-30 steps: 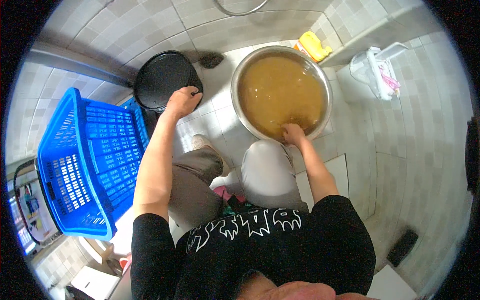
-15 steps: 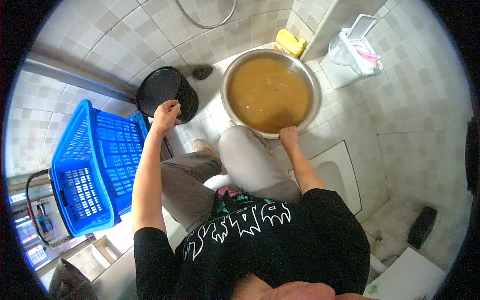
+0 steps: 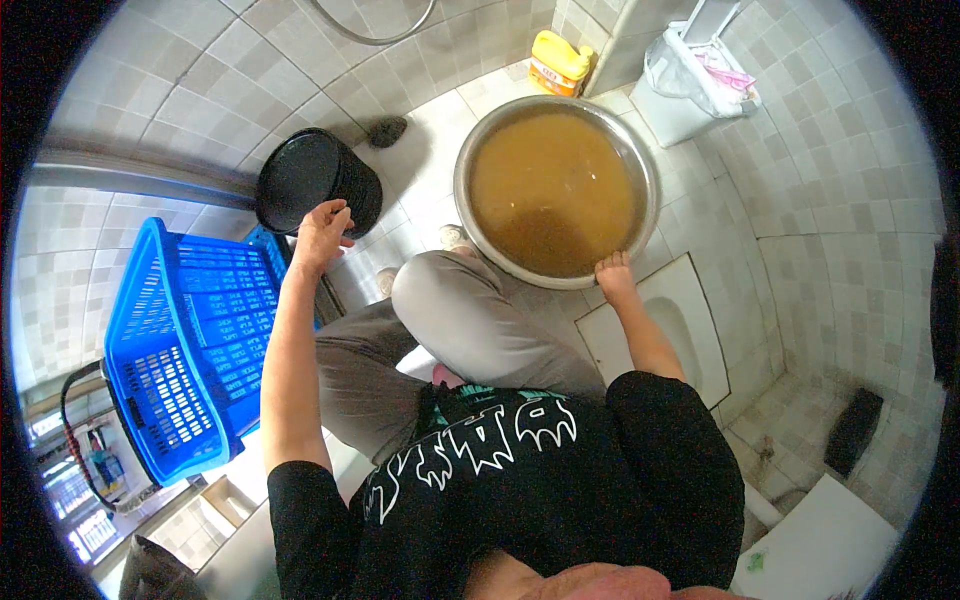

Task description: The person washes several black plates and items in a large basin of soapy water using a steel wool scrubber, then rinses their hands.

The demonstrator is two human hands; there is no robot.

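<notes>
So I'm crouched on the tiled bathroom floor (image 3: 430,170), small square pale tiles everywhere, glossy and a bit wet-looking. My right hand (image 3: 613,274) is clamped on the near rim of the big round metal basin (image 3: 640,170), fingers curled over the edge and gripping it. The basin is shiny steel, wide and shallow, filled nearly to the top with murky yellow-brown water (image 3: 550,185), totally opaque, so I can't see whatever's sitting in it. It sits on the floor right in front of my knee, just beside the white squat pan (image 3: 690,320) set into the floor.

My left hand (image 3: 322,228) is out to the side, resting on the rim of the black plastic bucket (image 3: 315,180). Fingers are bent over the edge, but from this angle I can't tell if they're really closed on it or just resting there. The bucket is round, matte, dark inside.

Right next to the bucket, touching it as far as I can see, is the blue plastic laundry basket (image 3: 190,330), rectangular with slotted lattice walls. Beyond the basin there's a yellow plastic jug (image 3: 560,58) against the wall, and a small white bin (image 3: 685,85) lined with a crinkly clear bag in the corner.
</notes>
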